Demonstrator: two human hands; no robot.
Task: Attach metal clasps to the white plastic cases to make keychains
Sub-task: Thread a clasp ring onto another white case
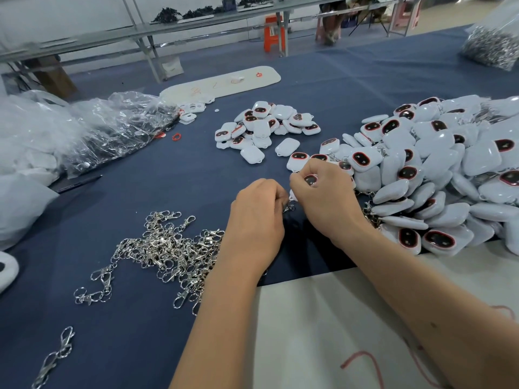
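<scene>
- The right hand (pixel 323 197) has its fingers curled round a white plastic case (pixel 310 180), whose dark, red-rimmed window shows between the fingertips; it is held just above the cloth, near the middle of the table.
- The left hand (pixel 258 214) is curled beside it, knuckles up, pinching a metal clasp (pixel 289 207) that glints in the gap between the two hands. The hands are close together, nearly touching.
- A loose heap of metal clasps (pixel 165 251) lies on the cloth left of the left wrist, with stray ones trailing toward the near left corner.
- A large pile of white cases (pixel 438 169) covers the right side of the table, rings and clasps showing among them; a smaller pile of cases (pixel 266 127) sits further back, toward the middle.
- A clear plastic bag (pixel 494 43) at the far right corner holds small metal parts; crumpled clear bags (pixel 106 127) lie along the left edge, contents unclear.
- The table is covered by a dark blue cloth (pixel 140 175), with a white sheet (pixel 323 332) under the forearms at the near edge and a white board (pixel 224 82) toward the far edge.
- Beyond are metal-framed benches (pixel 146 32) and an orange stool (pixel 273 33).
</scene>
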